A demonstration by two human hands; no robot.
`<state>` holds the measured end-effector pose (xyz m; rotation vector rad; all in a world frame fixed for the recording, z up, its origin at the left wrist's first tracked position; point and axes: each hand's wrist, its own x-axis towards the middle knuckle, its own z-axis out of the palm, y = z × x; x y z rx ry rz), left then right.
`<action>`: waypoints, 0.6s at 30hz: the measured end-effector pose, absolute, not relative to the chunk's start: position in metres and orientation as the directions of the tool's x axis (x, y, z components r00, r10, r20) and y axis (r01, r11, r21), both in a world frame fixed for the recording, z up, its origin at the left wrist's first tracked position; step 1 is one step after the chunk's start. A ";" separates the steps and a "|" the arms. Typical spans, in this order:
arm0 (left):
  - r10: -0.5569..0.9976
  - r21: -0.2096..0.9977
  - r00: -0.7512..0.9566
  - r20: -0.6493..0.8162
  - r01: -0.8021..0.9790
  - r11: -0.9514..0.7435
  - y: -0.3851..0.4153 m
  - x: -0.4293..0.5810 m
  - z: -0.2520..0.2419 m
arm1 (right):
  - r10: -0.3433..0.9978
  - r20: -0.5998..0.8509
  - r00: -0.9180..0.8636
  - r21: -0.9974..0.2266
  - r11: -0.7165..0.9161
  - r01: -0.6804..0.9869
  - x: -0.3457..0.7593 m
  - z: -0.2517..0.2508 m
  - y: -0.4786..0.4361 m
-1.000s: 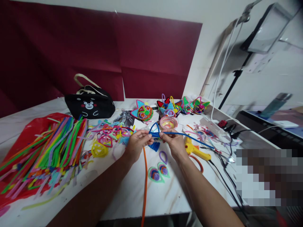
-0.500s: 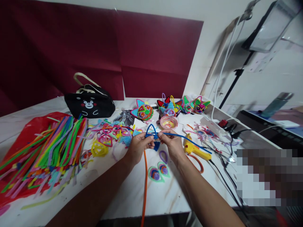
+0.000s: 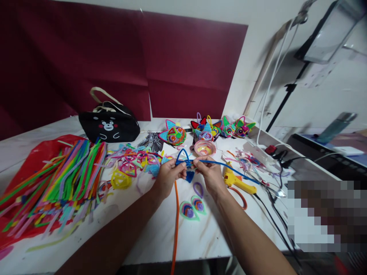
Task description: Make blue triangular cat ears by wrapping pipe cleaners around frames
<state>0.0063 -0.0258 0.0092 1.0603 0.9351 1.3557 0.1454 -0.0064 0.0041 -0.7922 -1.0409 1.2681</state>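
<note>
My left hand (image 3: 167, 176) and my right hand (image 3: 210, 173) meet above the white table (image 3: 160, 233), both pinching a blue pipe cleaner (image 3: 183, 157). Its left part is bent into a pointed loop above my fingers; its straight tail runs right over the yellow glue gun (image 3: 237, 180). An orange pipe cleaner (image 3: 176, 225) hangs from my left hand down past the table's front edge. Below my hands lie two small teardrop pieces (image 3: 192, 206) and a purple loop (image 3: 197, 188).
A heap of coloured pipe cleaners (image 3: 57, 179) lies on red plastic at the left. A black bear bag (image 3: 109, 124) stands behind it. Finished cat-face pieces (image 3: 206, 130) and a pink bowl (image 3: 204, 147) sit at the back. Cables and a power strip (image 3: 258, 152) lie at the right.
My hands have drawn slightly closer together and a little left, and the blue loop has become smaller and tighter. Everything else on the table is unmoved.
</note>
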 end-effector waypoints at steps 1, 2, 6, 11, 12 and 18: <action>0.997 0.958 0.024 0.073 -0.279 -0.064 -0.026 0.006 0.009 | 0.985 0.174 -0.013 -0.918 0.157 -0.364 0.146 0.004 -0.006; 0.997 0.960 0.022 0.072 -0.274 -0.063 -0.026 0.006 0.009 | 0.985 0.173 -0.012 -0.919 0.157 -0.362 0.146 0.004 -0.006; 0.997 0.963 0.016 0.078 -0.259 -0.071 -0.026 0.007 0.009 | 0.984 0.180 -0.015 -0.924 0.163 -0.346 0.146 0.005 -0.006; 0.996 0.970 0.018 0.091 -0.226 -0.085 -0.025 0.006 0.006 | 0.984 0.180 -0.009 -0.925 0.166 -0.341 0.147 0.005 -0.007; 0.995 0.971 0.021 0.094 -0.224 -0.087 -0.025 0.006 0.005 | 0.984 0.180 -0.007 -0.926 0.167 -0.340 0.147 0.005 -0.007; 0.993 0.979 0.085 0.086 -0.195 -0.068 -0.024 0.005 0.004 | 0.988 0.153 -0.014 -0.923 0.138 -0.359 0.149 0.004 -0.005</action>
